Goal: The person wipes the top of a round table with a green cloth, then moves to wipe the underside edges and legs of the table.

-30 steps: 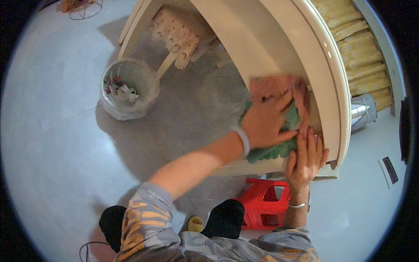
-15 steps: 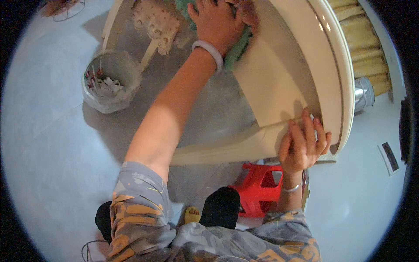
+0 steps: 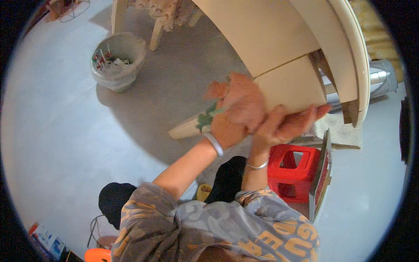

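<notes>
My left hand [image 3: 233,124], with a pale bracelet at its wrist, is closed on a green cloth [image 3: 206,118]. Motion smears its fingers and a pinkish mass beside the cloth, which I cannot make out. Right beside it, my right hand [image 3: 290,124] has its fingers stretched out, blurred, in front of the cream furniture. This curved cream piece of furniture [image 3: 279,32] has a broad panel and a rounded rim. A cream leg [image 3: 181,129] sticks out to the left, below the green cloth.
A lined waste bin [image 3: 118,81] with scraps stands on the floor at left. Near my right forearm are a red plastic stool [image 3: 290,159] and a flat board [image 3: 321,179] on edge. A chair with a lacy cover [image 3: 163,11] stands at the far side.
My left hand has come back toward me with the green cloth, from far over the furniture. My right hand has moved left and off the rim. The view has shifted.
</notes>
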### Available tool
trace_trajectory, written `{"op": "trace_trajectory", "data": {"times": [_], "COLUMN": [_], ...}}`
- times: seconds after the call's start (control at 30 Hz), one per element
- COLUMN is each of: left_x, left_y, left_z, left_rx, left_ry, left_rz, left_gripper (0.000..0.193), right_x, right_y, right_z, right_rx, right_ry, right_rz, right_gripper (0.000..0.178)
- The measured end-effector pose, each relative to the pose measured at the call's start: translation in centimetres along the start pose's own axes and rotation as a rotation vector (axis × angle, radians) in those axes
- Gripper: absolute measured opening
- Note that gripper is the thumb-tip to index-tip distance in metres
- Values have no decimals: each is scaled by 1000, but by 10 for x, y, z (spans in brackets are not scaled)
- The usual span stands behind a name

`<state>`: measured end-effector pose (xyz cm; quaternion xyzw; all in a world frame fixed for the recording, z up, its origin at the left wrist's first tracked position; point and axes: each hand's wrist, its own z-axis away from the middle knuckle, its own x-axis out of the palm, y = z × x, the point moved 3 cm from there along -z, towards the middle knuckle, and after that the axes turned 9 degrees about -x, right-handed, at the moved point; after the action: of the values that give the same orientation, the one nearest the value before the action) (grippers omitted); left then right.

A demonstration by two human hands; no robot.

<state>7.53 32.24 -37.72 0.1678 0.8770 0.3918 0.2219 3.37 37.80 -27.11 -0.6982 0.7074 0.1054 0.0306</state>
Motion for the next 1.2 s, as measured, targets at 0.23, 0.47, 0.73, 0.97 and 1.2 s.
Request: {"op": "trace_trajectory", "data": {"times": [0.23, 0.47, 0.73, 0.97, 1.2], "left_x": [-14, -3, -5, 5, 12], "left_y": [-66, -7, -42, 4, -37], "left_z": [52, -3, 37, -6, 50], "left_rx": [-356, 158, -143, 187, 59], "left_ry": [-57, 170, 87, 72, -131], "left_rz": [-204, -19, 41, -277, -181], "left_gripper": [64, 58, 57, 49, 44], "right_x": [-5, -7, -7, -19, -7], "right_y": [-25, 5, 7, 4, 2], "right_z": [103, 76, 86, 80, 93], "right_rx": [188, 362, 328, 435, 386], "right_ry": [-281, 7, -7, -63, -6], "right_rz": [10, -224, -130, -170, -202], "right_gripper": [83, 58, 58, 59, 63]}}
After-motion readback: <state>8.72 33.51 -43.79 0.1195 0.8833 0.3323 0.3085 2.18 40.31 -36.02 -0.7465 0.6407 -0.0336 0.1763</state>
